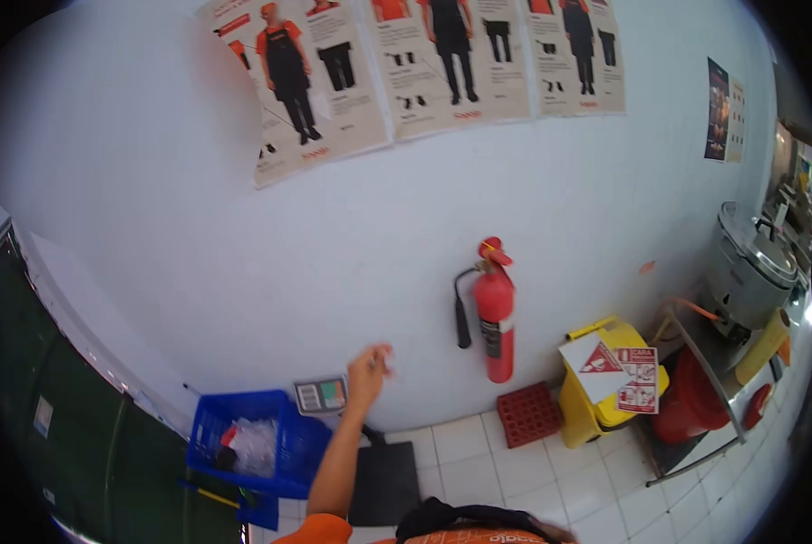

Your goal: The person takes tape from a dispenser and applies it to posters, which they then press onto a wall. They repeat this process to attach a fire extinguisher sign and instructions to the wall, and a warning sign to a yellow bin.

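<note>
My left hand (pixel 368 374) reaches forward from an orange sleeve (pixel 317 529), its fingers curled in and slightly blurred at the tips. What they hold, if anything, I cannot make out. Just left of the wrist is the display unit of a scale (pixel 321 395), with a grey panel and a green-and-orange label. Below the forearm, on the floor, lies a dark flat platform (pixel 386 485). A blue plastic crate (pixel 301 449) stands left of the arm, with clear plastic (pixel 254 446) and something red inside. My right hand is out of view.
A red fire extinguisher (pixel 495 322) hangs on the white wall. Along its foot are a red perforated crate (pixel 529 415) and a yellow bin (pixel 580 412) with signs. A metal table (pixel 709 313) bearing a large pot (pixel 752 272) stands right; a green door (pixel 70 390) is left.
</note>
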`<state>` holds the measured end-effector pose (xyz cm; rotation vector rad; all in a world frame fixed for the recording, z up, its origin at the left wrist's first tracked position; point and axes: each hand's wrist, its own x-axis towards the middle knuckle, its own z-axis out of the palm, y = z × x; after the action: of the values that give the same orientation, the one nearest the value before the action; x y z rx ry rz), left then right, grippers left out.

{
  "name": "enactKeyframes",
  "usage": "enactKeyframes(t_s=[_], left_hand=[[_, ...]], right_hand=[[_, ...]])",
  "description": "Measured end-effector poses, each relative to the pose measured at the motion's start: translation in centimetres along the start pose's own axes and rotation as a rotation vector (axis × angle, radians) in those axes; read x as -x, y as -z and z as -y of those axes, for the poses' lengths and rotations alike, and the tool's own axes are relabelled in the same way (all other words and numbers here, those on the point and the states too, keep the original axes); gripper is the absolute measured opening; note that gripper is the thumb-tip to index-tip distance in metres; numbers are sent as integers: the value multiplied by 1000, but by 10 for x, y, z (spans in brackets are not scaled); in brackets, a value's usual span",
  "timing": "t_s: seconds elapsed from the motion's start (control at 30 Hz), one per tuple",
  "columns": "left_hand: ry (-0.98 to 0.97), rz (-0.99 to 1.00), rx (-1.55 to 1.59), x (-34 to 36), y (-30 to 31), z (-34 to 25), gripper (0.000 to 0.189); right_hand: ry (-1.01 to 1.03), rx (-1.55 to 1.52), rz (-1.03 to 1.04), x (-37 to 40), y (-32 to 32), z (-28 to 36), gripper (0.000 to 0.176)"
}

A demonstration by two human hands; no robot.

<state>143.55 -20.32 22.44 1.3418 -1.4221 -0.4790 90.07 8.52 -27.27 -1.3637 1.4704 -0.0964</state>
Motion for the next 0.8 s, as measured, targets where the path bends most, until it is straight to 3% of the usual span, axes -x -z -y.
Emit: enactKeyframes(t_s=[0.03, 0.07, 0.13, 0.17, 0.2, 0.23, 0.3, 0.33, 0.4, 0.47, 0.5, 0.53, 0.63, 0.7, 0.8], left_hand=[[304, 73, 157, 46, -39, 0, 24], [359, 170, 96, 89, -76, 20, 19], [412, 259, -37, 185, -147, 83, 33], [491, 341, -185, 225, -171, 84, 45], [556, 429, -332, 258, -195, 84, 57], [742, 562, -384, 296, -216, 106, 78], [878, 969, -569, 375, -236, 154, 75], [1018, 959, -733, 418, -239, 173, 75], [1145, 1035, 179, 493, -180, 185, 61], [1244, 1081, 12, 511, -170, 159, 60], [1295, 1078, -99, 513, -176, 151, 59], [1338, 1071, -162, 511, -188, 144, 59], [1408, 1061, -254, 495, -245, 135, 57], [1421, 1062, -302, 478, -291, 130, 56], [1409, 1077, -364, 446, -386, 125, 55]], right_hand=[[-146, 46, 35, 48, 5, -27, 51], [-239, 29, 55, 88, 9, -49, 51], [-335, -27, 62, 137, 16, -92, 50], [-355, -55, 59, 154, 16, -112, 50], [-357, -83, 44, 162, 17, -128, 49], [-353, -105, 25, 167, 18, -144, 49], [-267, -115, -13, 166, 13, -183, 48], [-155, -110, -32, 157, 7, -206, 48], [258, -57, -169, 131, -23, -278, 47], [-187, 179, 33, 107, 41, -184, 44], [-200, -68, -298, 126, 60, -167, 45], [-365, -237, -460, 127, 71, -164, 45], [-360, -250, -604, 146, 130, -146, 37], [-317, -290, -594, 146, 172, -159, 34], [-248, -332, -759, 169, 257, -150, 22]])
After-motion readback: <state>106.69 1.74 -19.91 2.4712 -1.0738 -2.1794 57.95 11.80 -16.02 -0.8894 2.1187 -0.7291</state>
